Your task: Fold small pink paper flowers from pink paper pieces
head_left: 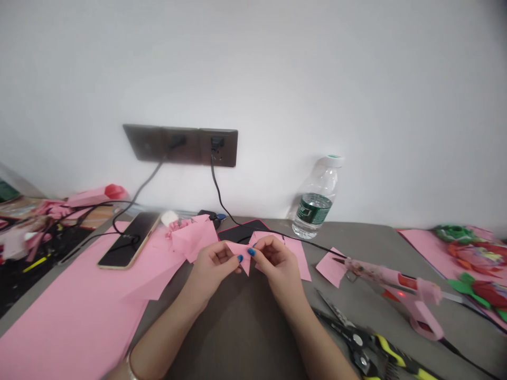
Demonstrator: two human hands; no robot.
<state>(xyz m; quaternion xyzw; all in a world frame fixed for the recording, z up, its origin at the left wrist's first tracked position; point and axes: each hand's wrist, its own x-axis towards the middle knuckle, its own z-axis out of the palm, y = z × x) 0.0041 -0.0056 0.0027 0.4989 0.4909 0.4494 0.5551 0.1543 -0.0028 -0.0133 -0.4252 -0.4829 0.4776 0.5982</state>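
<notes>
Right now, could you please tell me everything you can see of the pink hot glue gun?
The pink plastic hot glue gun lies on its side on the grey tabletop, its handle toward the viewer and its metal nozzle pointing left, beside a pink paper scrap. A red light glows on its body. A pale glue stick juts from its rear, and a black cord leaves the handle's base. Neither the left hand nor the right hand touches it.
</notes>
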